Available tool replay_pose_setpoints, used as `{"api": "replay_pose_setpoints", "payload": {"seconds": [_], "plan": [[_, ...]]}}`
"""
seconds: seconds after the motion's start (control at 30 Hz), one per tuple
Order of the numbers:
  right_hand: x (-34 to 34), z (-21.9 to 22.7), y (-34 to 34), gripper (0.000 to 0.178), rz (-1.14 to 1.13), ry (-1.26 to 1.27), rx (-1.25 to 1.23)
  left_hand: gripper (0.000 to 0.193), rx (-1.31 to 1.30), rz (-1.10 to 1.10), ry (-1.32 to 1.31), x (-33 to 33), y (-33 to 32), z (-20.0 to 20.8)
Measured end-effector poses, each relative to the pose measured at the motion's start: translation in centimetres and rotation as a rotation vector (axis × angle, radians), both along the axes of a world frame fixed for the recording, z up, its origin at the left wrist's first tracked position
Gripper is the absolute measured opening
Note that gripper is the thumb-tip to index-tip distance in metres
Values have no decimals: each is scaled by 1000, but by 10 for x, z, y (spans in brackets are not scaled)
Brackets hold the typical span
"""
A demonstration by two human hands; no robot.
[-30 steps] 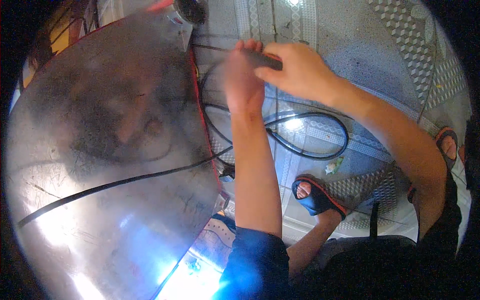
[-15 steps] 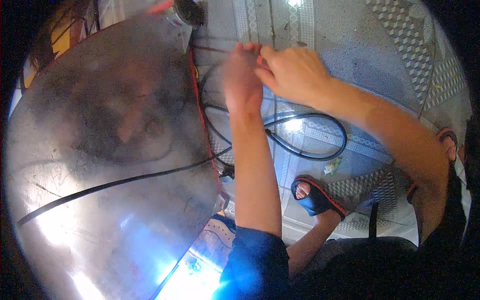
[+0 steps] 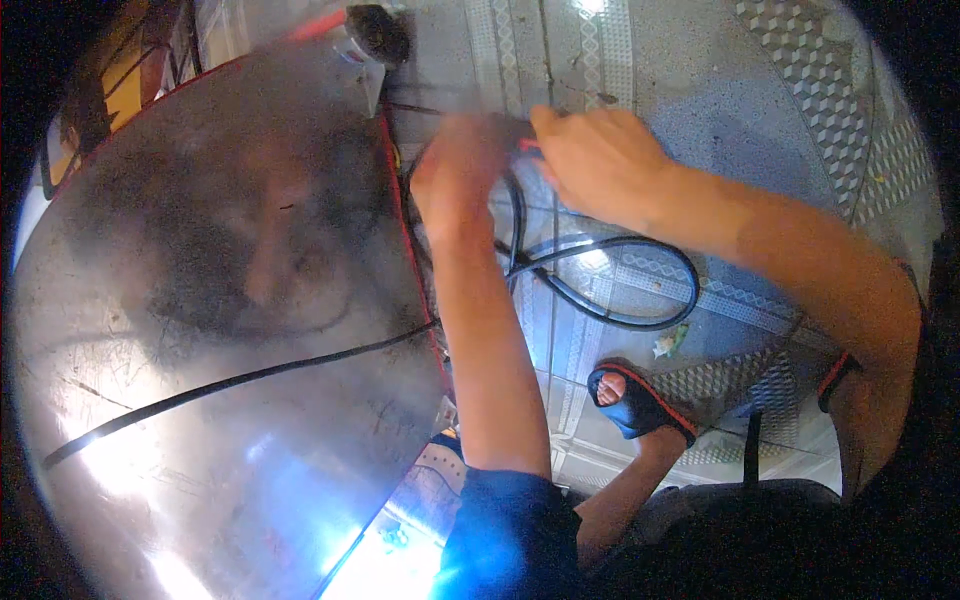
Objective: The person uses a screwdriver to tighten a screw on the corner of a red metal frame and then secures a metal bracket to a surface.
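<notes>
My left hand (image 3: 458,178) is smeared by motion over the floor beside the metal sheet's red edge, so its fingers do not read clearly. Just right of it, my right hand (image 3: 603,158) is closed, with the thumb side toward the left hand. A small red piece (image 3: 527,145) sticks out at its fingertips; what it belongs to is hidden. A thick black cable (image 3: 652,325) lies looped on the tiles below the hands, and one stretch of it rises toward the gap between them. Whether the left hand grips the cable cannot be made out.
A large shiny metal sheet (image 3: 330,400) with red edging fills the left, and a black cable crosses it. At its far corner sits a dark round-ended object (image 3: 378,35). A sandalled foot (image 3: 640,400) rests on the patterned tiles (image 3: 690,60) near a small green-white scrap (image 3: 670,342).
My left hand has moved left and slightly down, away from the right hand. More of the cable's rising stretch shows between them. The right hand has lowered a little.
</notes>
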State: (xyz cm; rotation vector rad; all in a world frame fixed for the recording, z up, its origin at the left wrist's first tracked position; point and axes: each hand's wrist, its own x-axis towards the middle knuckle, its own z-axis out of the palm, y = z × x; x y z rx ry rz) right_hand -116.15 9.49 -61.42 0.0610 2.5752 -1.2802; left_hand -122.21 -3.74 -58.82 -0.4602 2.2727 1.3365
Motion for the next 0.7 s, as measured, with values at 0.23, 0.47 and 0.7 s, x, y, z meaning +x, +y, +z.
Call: {"api": "replay_pose_setpoints", "payload": {"seconds": [0.23, 0.47, 0.7], "plan": [[-7, 13, 11, 28, -18, 60, -28, 18, -216, -348, 170, -30, -46, -37], [-1, 3, 12, 31, -52, 39, -39, 18, -348, -713, 279, -36, -29, -38], [-3, -13, 7, 33, -114, -138, -405, 13, -364, -765, 1343, -48, -26, -103]]}}
